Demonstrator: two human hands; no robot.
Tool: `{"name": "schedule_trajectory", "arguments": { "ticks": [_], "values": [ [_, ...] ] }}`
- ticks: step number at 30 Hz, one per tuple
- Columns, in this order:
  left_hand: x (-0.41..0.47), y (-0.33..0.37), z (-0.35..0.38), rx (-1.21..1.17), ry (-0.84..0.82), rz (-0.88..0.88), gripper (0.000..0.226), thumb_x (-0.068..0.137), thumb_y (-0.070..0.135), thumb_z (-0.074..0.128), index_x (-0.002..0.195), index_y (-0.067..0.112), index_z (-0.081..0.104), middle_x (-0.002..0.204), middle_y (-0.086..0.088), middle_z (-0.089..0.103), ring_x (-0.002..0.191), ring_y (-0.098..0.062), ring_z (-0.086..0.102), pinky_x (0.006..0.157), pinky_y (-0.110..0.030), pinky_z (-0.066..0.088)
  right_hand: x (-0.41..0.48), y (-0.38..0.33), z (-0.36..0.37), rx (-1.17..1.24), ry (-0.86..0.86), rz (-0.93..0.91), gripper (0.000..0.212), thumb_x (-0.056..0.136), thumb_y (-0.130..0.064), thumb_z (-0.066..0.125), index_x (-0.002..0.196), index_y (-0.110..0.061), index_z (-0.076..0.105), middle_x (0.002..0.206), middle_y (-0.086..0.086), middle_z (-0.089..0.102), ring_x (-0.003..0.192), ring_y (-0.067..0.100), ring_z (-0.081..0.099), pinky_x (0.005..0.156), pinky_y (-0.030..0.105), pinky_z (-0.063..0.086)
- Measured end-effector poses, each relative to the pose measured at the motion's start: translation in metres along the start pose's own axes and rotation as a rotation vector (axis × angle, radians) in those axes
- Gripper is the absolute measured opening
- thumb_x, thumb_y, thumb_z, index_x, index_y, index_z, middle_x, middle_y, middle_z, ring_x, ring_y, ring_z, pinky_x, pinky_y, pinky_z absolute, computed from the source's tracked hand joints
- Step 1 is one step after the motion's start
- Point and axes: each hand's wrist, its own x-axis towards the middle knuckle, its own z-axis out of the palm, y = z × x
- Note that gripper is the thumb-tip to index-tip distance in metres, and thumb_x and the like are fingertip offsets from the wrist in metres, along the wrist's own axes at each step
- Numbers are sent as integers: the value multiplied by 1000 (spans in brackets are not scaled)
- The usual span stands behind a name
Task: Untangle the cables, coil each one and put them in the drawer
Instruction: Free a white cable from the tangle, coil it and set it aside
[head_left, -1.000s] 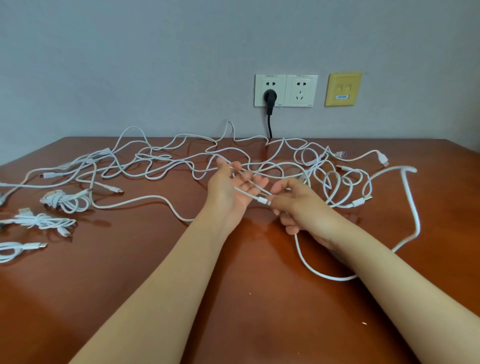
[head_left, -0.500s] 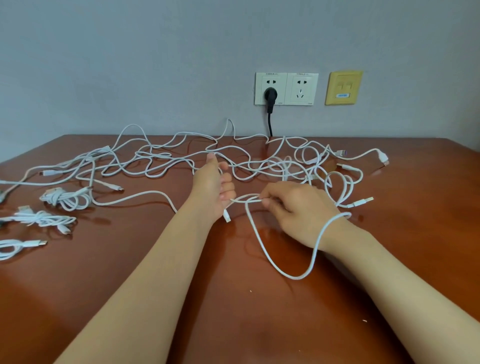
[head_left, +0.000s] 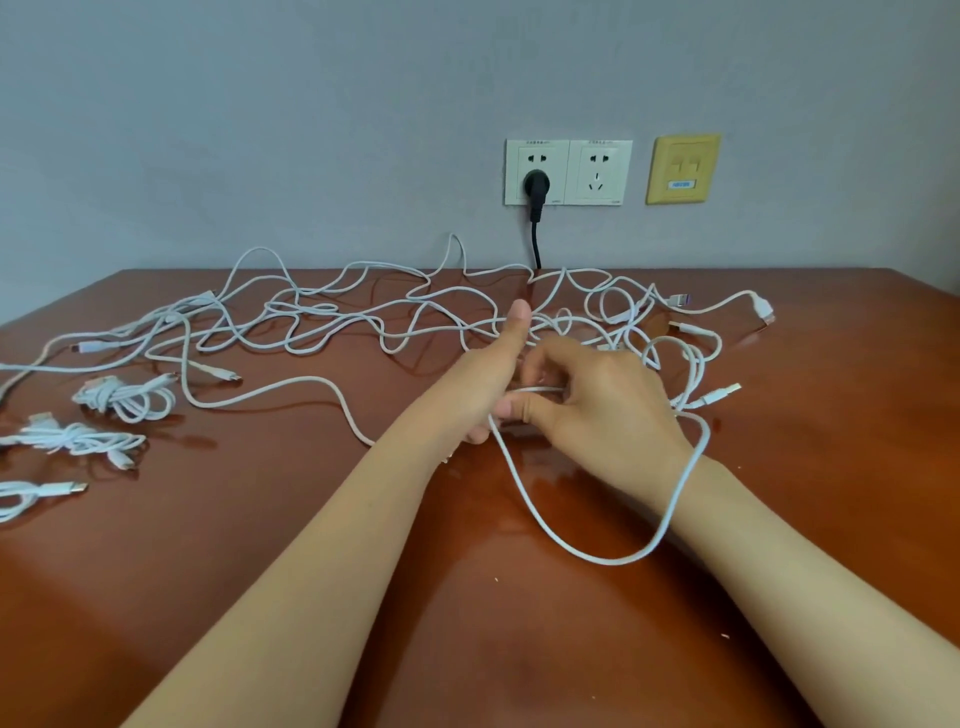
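Hands: left hand (head_left: 478, 384) and right hand (head_left: 608, 410) held together over table (head_left: 260, 571), both clamped on one white cable (head_left: 597, 558) | loop draped near, over right wrist | tangle (head_left: 322, 312) spread far | coiled cables (head_left: 124, 397) laid left

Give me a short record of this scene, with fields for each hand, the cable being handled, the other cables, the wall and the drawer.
left: left hand has its thumb up and its fingers curled on the white cable
right: right hand pinches the same cable
loop: hangs down to the table and passes the right wrist
tangle: loose cables lie behind the hands
coiled: three bundles at the left
wall: black plug in a socket
drawer: not in view
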Motion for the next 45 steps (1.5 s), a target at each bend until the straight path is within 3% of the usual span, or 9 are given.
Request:
{"name": "schedule_trajectory", "arguments": {
  "ticks": [3,8,12,21,25,28,31,37,45],
  "values": [
    [-4,0,3,113,-233,28,74,77,83,19,82,21,58,60,-6,50,36,-12,30,39,-14,22,1,3,-4,-100,61,126,39,71,-50,68,82,-25,40,67,-9,51,73,17,42,64,30,28],
    [-10,-3,0,4,-491,2,50,79,62,45,75,13,56,43,5,37,29,-3,19,32,-11,13,5,15,-6,38,-81,84,29,71,-18,66,66,-26,40,56,-9,50,58,12,47,56,28,36],
    [-11,-4,-11,-13,-570,16,44,68,53,55,80,11,62,44,8,26,30,0,18,32,-13,10,9,17,-11,216,-176,22,31,69,9,52,71,-22,50,51,-5,57,50,4,53,51,10,38],
    [-5,-1,-23,-354,-653,-116,31,73,42,50,50,23,58,40,7,29,24,-1,20,30,-13,8,10,28,-16,82,-168,-93,18,82,-12,64,81,-27,53,56,-12,54,57,1,50,57,15,36],
    [-3,-2,-23,-389,-609,-180,47,73,62,44,53,21,55,39,6,30,23,-2,21,31,-12,8,11,27,-14,107,-147,-70,15,85,-14,64,81,-27,57,58,-12,56,58,-2,51,59,14,37],
    [-4,-2,-22,-311,-598,-179,61,64,76,37,78,18,49,40,7,29,24,-2,19,32,-11,8,10,28,-17,16,-70,-50,3,85,-26,65,82,-24,63,59,-10,57,64,2,56,62,23,38],
    [-5,-3,-18,-175,-605,-148,80,71,79,22,89,12,62,44,7,28,27,-1,17,34,-14,7,7,26,-19,-226,53,-31,28,86,-46,57,102,-26,66,75,-5,64,88,21,61,67,29,35],
    [-12,-2,-10,-162,-527,35,37,97,41,36,74,14,46,44,9,26,29,0,16,32,-15,11,8,30,-13,-259,86,18,28,91,-43,53,98,-21,68,82,4,67,91,28,60,66,28,29],
    [-4,-4,-10,-493,-194,102,36,101,36,31,79,14,48,42,8,31,28,-3,18,32,-15,13,12,35,-17,-170,77,176,19,94,-28,45,96,-24,64,76,-1,58,89,28,55,65,29,30]
  ]
}}
